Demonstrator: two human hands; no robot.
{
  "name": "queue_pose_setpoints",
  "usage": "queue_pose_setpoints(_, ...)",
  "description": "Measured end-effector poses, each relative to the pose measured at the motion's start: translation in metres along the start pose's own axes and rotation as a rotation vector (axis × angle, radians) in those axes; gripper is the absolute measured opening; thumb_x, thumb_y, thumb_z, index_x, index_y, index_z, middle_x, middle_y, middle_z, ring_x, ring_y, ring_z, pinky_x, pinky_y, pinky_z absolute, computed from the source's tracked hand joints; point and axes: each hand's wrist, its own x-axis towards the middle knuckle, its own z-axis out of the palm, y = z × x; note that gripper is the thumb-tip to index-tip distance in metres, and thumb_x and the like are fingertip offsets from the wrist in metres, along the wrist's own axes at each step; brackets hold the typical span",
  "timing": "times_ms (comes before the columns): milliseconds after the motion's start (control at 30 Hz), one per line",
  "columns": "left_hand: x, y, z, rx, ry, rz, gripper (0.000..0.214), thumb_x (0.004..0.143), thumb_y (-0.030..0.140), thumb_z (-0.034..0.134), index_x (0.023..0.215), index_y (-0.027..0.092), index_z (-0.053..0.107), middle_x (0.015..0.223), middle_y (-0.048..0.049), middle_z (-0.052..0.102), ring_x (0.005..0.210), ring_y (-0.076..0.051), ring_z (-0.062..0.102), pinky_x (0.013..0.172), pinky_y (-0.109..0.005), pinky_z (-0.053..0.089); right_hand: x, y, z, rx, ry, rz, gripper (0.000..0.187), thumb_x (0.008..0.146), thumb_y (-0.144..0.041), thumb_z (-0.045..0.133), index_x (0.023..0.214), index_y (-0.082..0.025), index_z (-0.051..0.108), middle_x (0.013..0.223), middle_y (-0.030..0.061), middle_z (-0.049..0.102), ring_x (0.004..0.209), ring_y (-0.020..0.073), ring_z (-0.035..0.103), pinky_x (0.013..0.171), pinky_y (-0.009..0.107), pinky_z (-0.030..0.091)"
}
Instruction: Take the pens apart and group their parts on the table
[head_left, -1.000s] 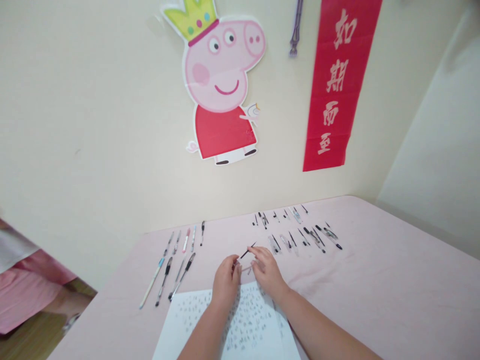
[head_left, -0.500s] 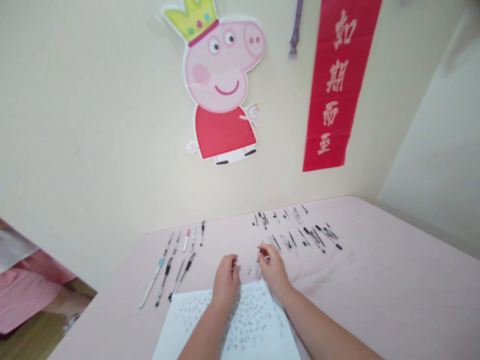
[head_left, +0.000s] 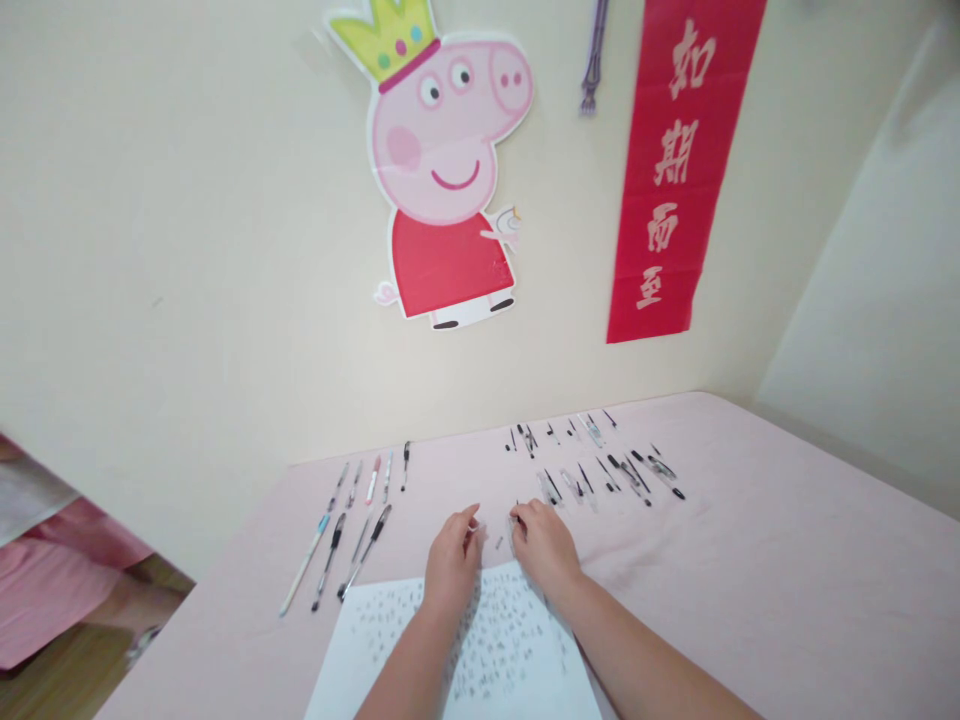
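Note:
Above the top edge of a written sheet of paper (head_left: 517,650), my left hand (head_left: 451,552) is closed, fingers curled inward. A small clear piece shows at its fingertips, too faint to name. Facing it across a narrow gap, my right hand (head_left: 547,542) pinches a thin pen part with a dark end (head_left: 516,511); the fingers hide most of it. Between the hands a small grey piece (head_left: 499,543) lies on the pink cloth. Both forearms cross the sheet.
Several whole pens (head_left: 328,562) lie in two rows on the left of the pink-covered table (head_left: 787,560). Several taken-apart pens (head_left: 630,478) lie in rows at the back right. A wall stands behind. A person in pink clothing (head_left: 60,590) is at the far left.
My right hand has turned and lowered slightly, and less of the thin pen part shows beyond its fingers. My left hand has hardly moved.

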Motion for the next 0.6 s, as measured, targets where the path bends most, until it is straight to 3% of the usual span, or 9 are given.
queue_pose_setpoints(167, -0.0009, -0.0029, 0.0019, -0.041, 0.009, -0.037, 0.035, 0.079, 0.022, 0.047, 0.113, 0.020, 0.057, 0.089, -0.0045, 0.063, 0.073, -0.016, 0.058, 0.070, -0.031, 0.047, 0.0004, -0.0007, -0.0006, 0.064, 0.027, -0.030, 0.025, 0.080, -0.011, 0.047, 0.096, -0.019, 0.064, 0.090, 0.0076, 0.060, 0.089, 0.0200, 0.055, 0.080, 0.028, 0.039)
queue_pose_setpoints(300, -0.0008, -0.0049, 0.0036, -0.082, 0.010, -0.051, 0.036, 0.077, 0.022, 0.050, 0.113, 0.021, 0.058, 0.089, -0.0044, 0.065, 0.076, -0.017, 0.060, 0.073, -0.033, 0.047, -0.0005, -0.0048, -0.0011, 0.217, 0.068, -0.165, 0.024, 0.081, -0.010, 0.047, 0.099, -0.019, 0.062, 0.092, 0.0069, 0.059, 0.091, 0.0202, 0.053, 0.082, 0.031, 0.041)
queue_pose_setpoints(433, -0.0008, -0.0050, 0.0054, -0.126, -0.024, -0.044, 0.039, 0.075, 0.020, 0.051, 0.114, 0.022, 0.057, 0.089, -0.0042, 0.066, 0.079, -0.018, 0.060, 0.076, -0.034, 0.047, -0.0016, -0.0085, 0.0002, 0.308, 0.032, -0.292, 0.028, 0.078, -0.007, 0.051, 0.101, -0.020, 0.060, 0.096, 0.0056, 0.059, 0.094, 0.0201, 0.052, 0.083, 0.033, 0.042)
queue_pose_setpoints(600, -0.0016, -0.0028, 0.0063, -0.156, -0.070, -0.015, 0.042, 0.076, 0.020, 0.052, 0.118, 0.023, 0.054, 0.093, -0.0045, 0.066, 0.081, -0.017, 0.061, 0.078, -0.034, 0.048, -0.0002, -0.0073, 0.0027, 0.339, -0.020, -0.326, 0.022, 0.076, -0.004, 0.053, 0.089, -0.020, 0.062, 0.089, 0.0039, 0.060, 0.089, 0.0189, 0.052, 0.080, 0.032, 0.041)
